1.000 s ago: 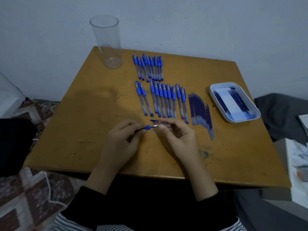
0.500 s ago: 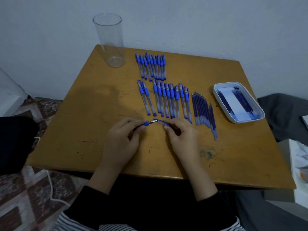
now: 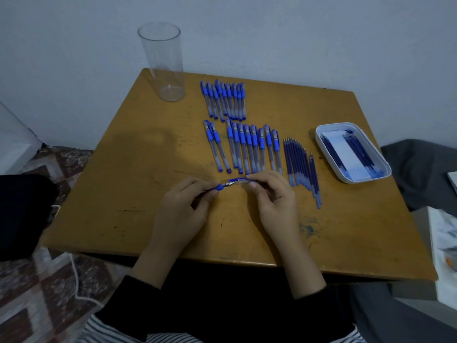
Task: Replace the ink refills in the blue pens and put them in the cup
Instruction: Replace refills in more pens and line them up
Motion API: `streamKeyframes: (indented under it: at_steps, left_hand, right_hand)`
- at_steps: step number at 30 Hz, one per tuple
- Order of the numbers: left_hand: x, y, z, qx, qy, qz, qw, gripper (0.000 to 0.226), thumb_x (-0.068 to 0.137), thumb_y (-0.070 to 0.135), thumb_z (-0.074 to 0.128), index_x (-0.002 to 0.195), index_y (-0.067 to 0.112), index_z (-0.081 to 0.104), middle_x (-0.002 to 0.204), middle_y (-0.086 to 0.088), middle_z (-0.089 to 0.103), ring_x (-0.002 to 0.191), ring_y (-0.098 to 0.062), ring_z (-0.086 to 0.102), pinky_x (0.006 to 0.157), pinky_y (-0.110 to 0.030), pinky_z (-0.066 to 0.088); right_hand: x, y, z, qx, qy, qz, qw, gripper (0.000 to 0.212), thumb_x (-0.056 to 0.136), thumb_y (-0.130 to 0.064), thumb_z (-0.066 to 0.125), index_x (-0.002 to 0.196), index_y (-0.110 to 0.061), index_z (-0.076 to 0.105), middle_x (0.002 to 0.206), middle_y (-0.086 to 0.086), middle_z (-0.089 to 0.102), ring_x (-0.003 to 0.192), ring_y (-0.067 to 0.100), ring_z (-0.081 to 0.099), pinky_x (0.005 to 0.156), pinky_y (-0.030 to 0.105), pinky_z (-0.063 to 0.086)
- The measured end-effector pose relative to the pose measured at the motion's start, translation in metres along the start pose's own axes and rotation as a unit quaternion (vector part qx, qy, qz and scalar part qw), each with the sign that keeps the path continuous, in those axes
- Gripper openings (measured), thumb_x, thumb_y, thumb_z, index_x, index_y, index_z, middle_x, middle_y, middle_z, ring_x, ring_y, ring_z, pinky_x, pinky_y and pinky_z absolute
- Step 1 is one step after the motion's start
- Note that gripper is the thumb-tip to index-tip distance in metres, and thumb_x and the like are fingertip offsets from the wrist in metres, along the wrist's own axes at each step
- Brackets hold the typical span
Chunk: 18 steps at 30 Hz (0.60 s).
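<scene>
Blue plastic pen (image 3: 221, 187): grip-and-tip end pinched by left hand (image 3: 183, 206), other piece pinched by right hand (image 3: 272, 196); separated, apparently for refill access. Tall clear plastic cup (image 3: 162, 63): empty.

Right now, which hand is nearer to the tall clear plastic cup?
Left. The left hand lies on the near side of the tall clear plastic cup, nearly in line with it; the right hand lies further to the right. Both pinch a blue pen.
</scene>
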<state>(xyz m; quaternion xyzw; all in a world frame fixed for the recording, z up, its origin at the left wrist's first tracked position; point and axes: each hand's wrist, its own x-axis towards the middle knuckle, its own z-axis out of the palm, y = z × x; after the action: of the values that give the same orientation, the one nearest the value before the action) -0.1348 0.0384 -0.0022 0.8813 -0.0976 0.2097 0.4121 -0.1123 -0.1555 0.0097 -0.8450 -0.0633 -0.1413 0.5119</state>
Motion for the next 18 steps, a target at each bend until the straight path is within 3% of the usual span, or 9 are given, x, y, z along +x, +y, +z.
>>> streamKeyframes:
  at_steps: [7,9,15,18]
  left_hand:
    - [-0.0005,-0.0009,0.0006,0.011,-0.011,0.029,0.999,0.02,0.09,0.01,0.074,0.11,0.014,0.077,0.099,0.007,0.069,0.087,-0.007,0.063,0.072,-0.022,0.051]
    - [-0.0003,-0.0008,0.0011,0.01,-0.012,0.037,0.999,0.021,0.089,0.008,0.075,0.11,0.011,0.077,0.098,0.005,0.069,0.087,-0.005,0.063,0.074,-0.017,0.049]
    - [0.0002,0.0007,0.0039,0.0,0.021,0.054,0.998,0.021,0.089,0.005,0.075,0.11,0.007,0.077,0.097,0.002,0.07,0.087,0.001,0.059,0.078,-0.008,0.042]
    - [-0.0001,0.0009,0.006,-0.001,0.035,0.059,0.998,0.022,0.088,0.004,0.075,0.11,0.006,0.077,0.094,0.003,0.068,0.083,0.001,0.058,0.077,-0.007,0.041]
  right_hand:
    - [-0.0017,0.0017,0.0022,-0.033,-0.021,-0.089,0.995,0.015,0.092,-0.005,0.064,0.103,-0.012,0.072,0.103,-0.005,0.063,0.101,0.004,0.059,0.089,0.013,0.045]
    - [-0.0027,0.0012,0.0028,-0.023,-0.035,-0.112,0.993,0.017,0.092,-0.003,0.065,0.105,-0.009,0.073,0.105,-0.001,0.065,0.103,0.008,0.06,0.091,0.017,0.047]
    - [-0.0026,-0.0049,-0.0018,0.206,-0.033,0.033,0.977,0.021,0.086,-0.003,0.071,0.105,-0.012,0.071,0.096,-0.002,0.072,0.09,0.008,0.068,0.081,0.021,0.054]
    - [-0.0018,-0.0048,-0.0022,0.255,-0.034,0.049,0.965,0.019,0.084,-0.001,0.072,0.1,-0.011,0.072,0.092,-0.002,0.073,0.086,0.007,0.069,0.077,0.018,0.054]
